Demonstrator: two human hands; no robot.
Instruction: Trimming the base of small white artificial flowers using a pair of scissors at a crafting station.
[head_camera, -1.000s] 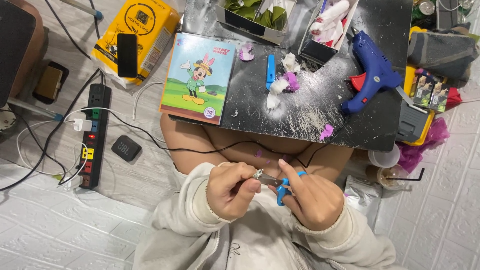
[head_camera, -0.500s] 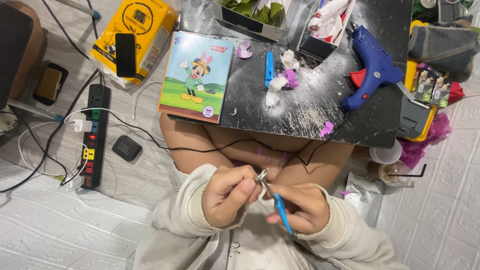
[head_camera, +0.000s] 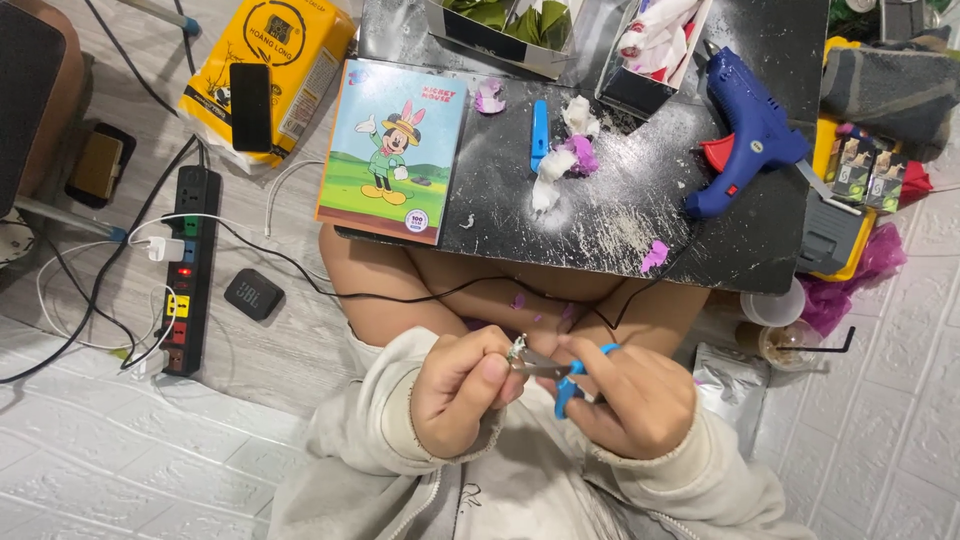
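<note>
My right hand (head_camera: 630, 400) grips small scissors with blue handles (head_camera: 570, 385), blades pointing left. My left hand (head_camera: 460, 395) pinches a small pale piece (head_camera: 517, 349) right at the blade tips. Both hands are held close together above my lap, just in front of a low black table (head_camera: 620, 225). The piece is mostly hidden by my fingers.
On the table lie a blue glue gun (head_camera: 745, 130), a cartoon picture pad (head_camera: 395, 150), a blue cutter (head_camera: 540, 135) and white and purple scraps (head_camera: 565, 160). A power strip (head_camera: 190, 270), a small black speaker (head_camera: 253, 294) and a yellow bag with a phone (head_camera: 265, 75) sit on the floor at left.
The scissors swung from pointing down in front of my right hand to lying level, blades at the piece in my left fingers. Both hands rose slightly.
</note>
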